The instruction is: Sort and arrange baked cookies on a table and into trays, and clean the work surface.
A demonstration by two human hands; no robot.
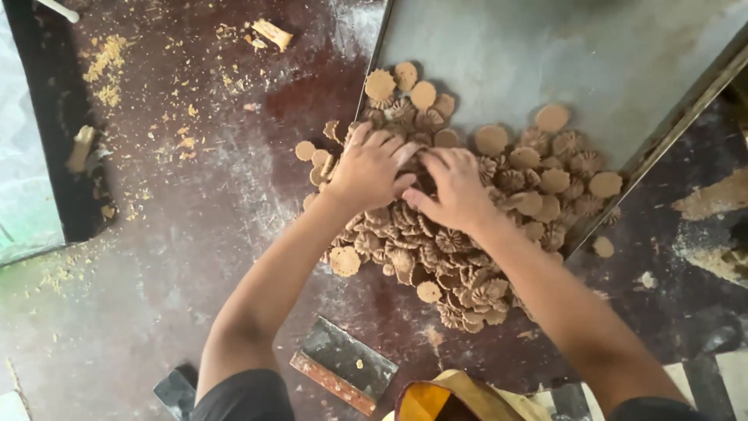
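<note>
A heap of small round, flower-stamped brown cookies (467, 273) lies across the edge of a grey metal tray (545, 54) and the dark worktop. My left hand (368, 168) presses palm-down on the heap's upper left part, fingers spread over the cookies. Beside it, my right hand (453, 189) rests on the middle of the heap, fingers curled among the cookies, thumb nearly touching the left hand. Whether either hand grips a cookie is hidden under the fingers.
A metal scraper with a wooden handle (343, 365) lies near the front edge. Crumbs and dough bits (109, 62) are scattered over the left of the worktop. A dough lump (273, 33) sits at the top. Some dough smears (713, 199) mark the right side.
</note>
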